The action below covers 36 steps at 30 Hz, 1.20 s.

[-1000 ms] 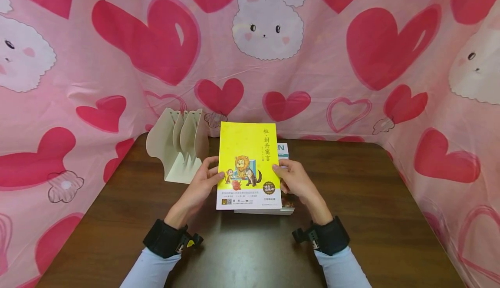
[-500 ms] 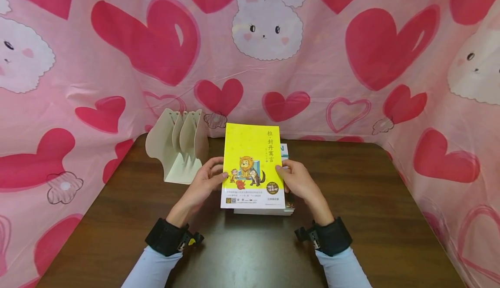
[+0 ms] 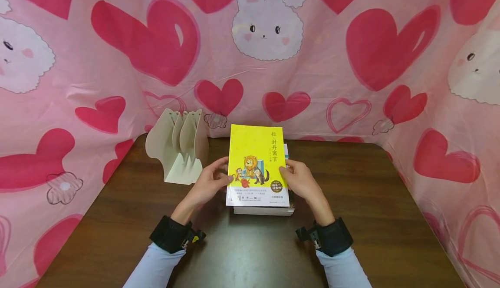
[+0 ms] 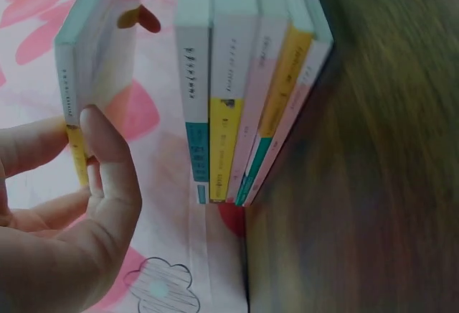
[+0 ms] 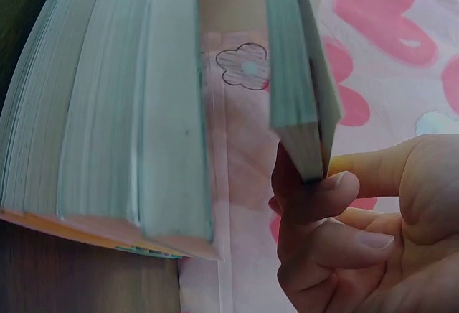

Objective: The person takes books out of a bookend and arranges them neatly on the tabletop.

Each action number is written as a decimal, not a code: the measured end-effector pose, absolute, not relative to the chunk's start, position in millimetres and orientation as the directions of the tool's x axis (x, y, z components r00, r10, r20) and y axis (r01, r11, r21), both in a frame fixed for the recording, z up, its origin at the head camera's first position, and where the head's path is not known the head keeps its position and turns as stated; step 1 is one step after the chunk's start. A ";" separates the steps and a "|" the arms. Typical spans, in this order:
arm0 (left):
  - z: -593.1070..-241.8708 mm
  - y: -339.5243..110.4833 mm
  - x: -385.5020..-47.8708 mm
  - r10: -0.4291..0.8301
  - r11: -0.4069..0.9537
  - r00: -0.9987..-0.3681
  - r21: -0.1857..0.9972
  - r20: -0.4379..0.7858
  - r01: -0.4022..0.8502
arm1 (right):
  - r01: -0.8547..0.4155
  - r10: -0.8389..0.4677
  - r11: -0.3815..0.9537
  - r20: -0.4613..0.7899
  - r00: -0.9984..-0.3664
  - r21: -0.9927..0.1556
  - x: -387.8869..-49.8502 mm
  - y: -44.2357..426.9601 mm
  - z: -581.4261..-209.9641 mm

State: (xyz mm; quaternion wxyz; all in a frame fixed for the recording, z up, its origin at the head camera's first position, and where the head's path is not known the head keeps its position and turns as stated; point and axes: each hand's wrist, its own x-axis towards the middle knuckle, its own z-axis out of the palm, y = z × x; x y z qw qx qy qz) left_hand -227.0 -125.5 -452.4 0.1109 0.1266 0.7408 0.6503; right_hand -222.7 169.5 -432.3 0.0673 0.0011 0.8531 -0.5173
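Note:
A yellow paperback book (image 3: 251, 144) with a lion and other animals on its cover is held face up between both hands. My left hand (image 3: 208, 184) pinches its left edge, thumb on the cover. On the opposite edge my right hand (image 3: 302, 183) grips it with the thumb on top and fingers below. Underneath lies a stack of several books (image 3: 263, 211), mostly hidden by the yellow one in the head view. Both wrist views show a gap between the held book (image 4: 66, 83) and the stack (image 5: 172, 126). Spines of the stacked books face the left wrist camera.
A cream desktop book rack (image 3: 183, 173) with upright dividers stands at the back left of the brown wooden table (image 3: 371, 210). Pink fabric (image 3: 324, 62) with hearts and rabbits hangs around the back and sides.
Both hands have shifted the yellow book slightly to the right, so it covers more of the stack. The stack and the rack have stayed put.

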 end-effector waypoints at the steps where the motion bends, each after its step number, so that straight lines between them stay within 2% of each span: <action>1: -453.3 -124.3 -227.6 0.330 0.146 -0.944 0.988 0.004 0.055 | 0.070 -0.065 0.476 -0.114 -0.991 -0.877 -222.7 169.9 -432.4; 6: -458.0 -119.5 -231.4 0.312 0.231 -0.950 0.968 0.020 0.096 | 0.053 -0.068 0.498 -0.100 -0.993 -0.865 -223.6 172.8 -433.7; 24: -466.7 -107.7 -234.3 0.309 0.357 -0.951 0.929 -0.018 0.098 | 0.132 -0.041 0.552 -0.185 -0.982 -0.823 -225.0 177.5 -437.5; 36: -471.5 -100.7 -234.2 0.310 0.413 -0.950 0.904 -0.028 0.108 | 0.138 -0.045 0.600 -0.205 -0.978 -0.788 -225.3 179.4 -434.6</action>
